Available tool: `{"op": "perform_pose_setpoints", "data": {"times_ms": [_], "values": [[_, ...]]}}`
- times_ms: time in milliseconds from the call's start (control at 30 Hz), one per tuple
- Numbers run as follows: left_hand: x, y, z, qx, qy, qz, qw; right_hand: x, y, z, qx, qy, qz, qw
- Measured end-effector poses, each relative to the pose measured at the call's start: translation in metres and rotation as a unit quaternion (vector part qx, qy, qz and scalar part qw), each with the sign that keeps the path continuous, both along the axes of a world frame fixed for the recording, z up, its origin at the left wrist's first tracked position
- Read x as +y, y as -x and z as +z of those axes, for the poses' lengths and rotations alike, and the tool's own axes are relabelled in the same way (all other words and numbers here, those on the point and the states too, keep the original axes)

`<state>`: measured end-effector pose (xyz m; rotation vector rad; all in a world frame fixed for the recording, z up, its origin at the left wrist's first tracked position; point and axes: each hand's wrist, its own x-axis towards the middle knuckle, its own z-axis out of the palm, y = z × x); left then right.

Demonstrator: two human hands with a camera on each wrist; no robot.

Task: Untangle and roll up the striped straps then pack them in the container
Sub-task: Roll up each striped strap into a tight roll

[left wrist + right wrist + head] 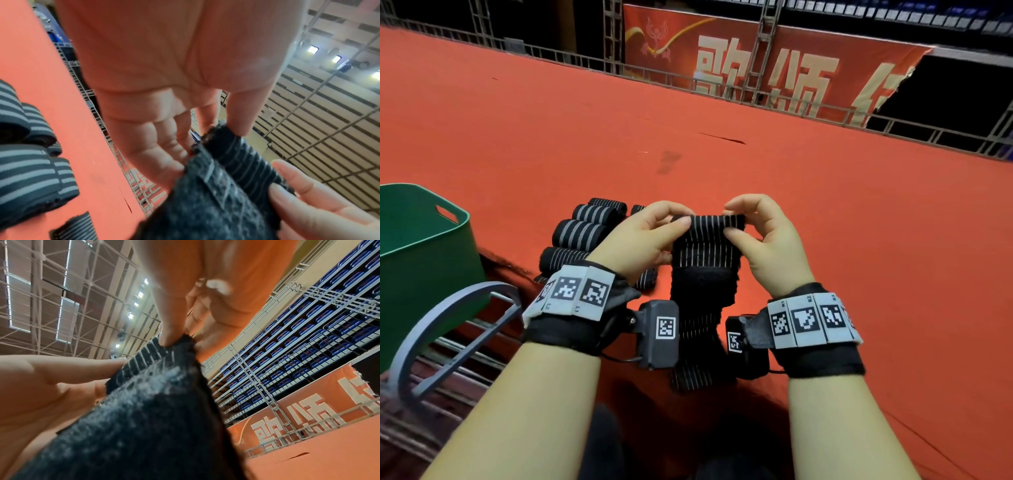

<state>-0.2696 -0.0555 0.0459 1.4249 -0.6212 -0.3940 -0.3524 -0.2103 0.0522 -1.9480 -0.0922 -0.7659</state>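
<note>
A black strap with thin white stripes (pixel 705 253) hangs between both hands above the red surface, its top edge folded over. My left hand (pixel 654 229) pinches the strap's upper left corner with thumb and fingers. My right hand (pixel 753 226) pinches the upper right corner. The strap's tail (pixel 695 346) drops down between my wrists. In the left wrist view the strap (pixel 226 186) is held at its end by my left hand (pixel 218 131). In the right wrist view my right hand (pixel 174 340) grips the strap (pixel 156 402). Several rolled striped straps (pixel 582 233) lie just left of my left hand.
A green container (pixel 424 246) with a handle slot stands at the left. A grey curved metal frame (pixel 448 329) sits below it. The red carpeted surface (pixel 825 205) stretches ahead to a metal railing (pixel 722 85) and a red banner.
</note>
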Motion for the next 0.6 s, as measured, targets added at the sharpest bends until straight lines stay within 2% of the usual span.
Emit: {"op": "perform_pose_setpoints", "data": {"times_ms": [67,167,267,333,433,600], "values": [[0.003,-0.001,0.000,0.000,0.015,-0.011,1.000,-0.001,0.001,-0.004,0.027,-0.001,0.014,1.000],[0.005,-0.003,-0.003,-0.022,0.012,-0.002,1.000,-0.001,0.001,-0.010,0.073,-0.103,0.052,0.991],[0.006,-0.005,-0.006,-0.071,0.000,0.018,0.997,-0.002,-0.001,-0.013,0.120,-0.151,0.023,0.981],[0.006,-0.004,-0.006,-0.084,0.003,0.014,0.996,-0.002,-0.001,-0.013,0.131,-0.150,0.012,0.980],[0.005,-0.004,-0.006,-0.084,0.004,0.022,0.996,-0.002,0.002,-0.012,0.101,-0.133,0.015,0.986],[0.000,0.002,-0.006,-0.005,0.001,-0.002,1.000,-0.004,0.001,-0.010,0.054,-0.082,-0.007,0.995]]}}
